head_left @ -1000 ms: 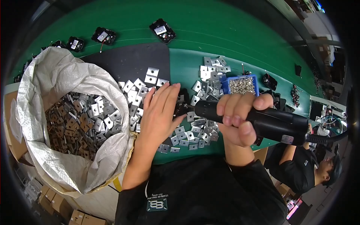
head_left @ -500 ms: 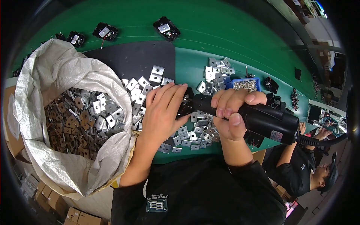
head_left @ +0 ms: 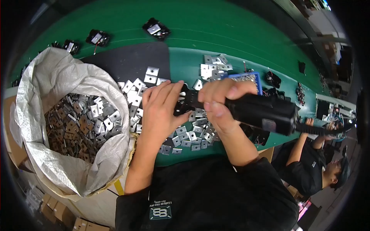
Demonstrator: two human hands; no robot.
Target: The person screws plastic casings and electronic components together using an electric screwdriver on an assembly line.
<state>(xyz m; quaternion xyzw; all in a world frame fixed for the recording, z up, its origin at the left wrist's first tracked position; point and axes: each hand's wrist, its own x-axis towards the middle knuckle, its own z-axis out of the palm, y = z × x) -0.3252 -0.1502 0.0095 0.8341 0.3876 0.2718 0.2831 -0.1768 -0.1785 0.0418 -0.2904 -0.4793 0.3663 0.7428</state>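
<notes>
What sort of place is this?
Probably a factory assembly line: the right hand holds a corded black power tool, a white sack holds many small metal plates, and open black housings sit along a green surface.

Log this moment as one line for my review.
left hand: touching black part | right hand: gripping black power driver, pointed toward that part | nearby: loose metal plates, white sack, blue bin

This looks like a factory workshop. A corded power tool [head_left: 262, 109], a sack [head_left: 106, 169] of metal plates [head_left: 98, 119] by the left edge of the desk [head_left: 239, 38], repeated black housings [head_left: 160, 33] and a co-worker [head_left: 308, 169] show it.
</notes>
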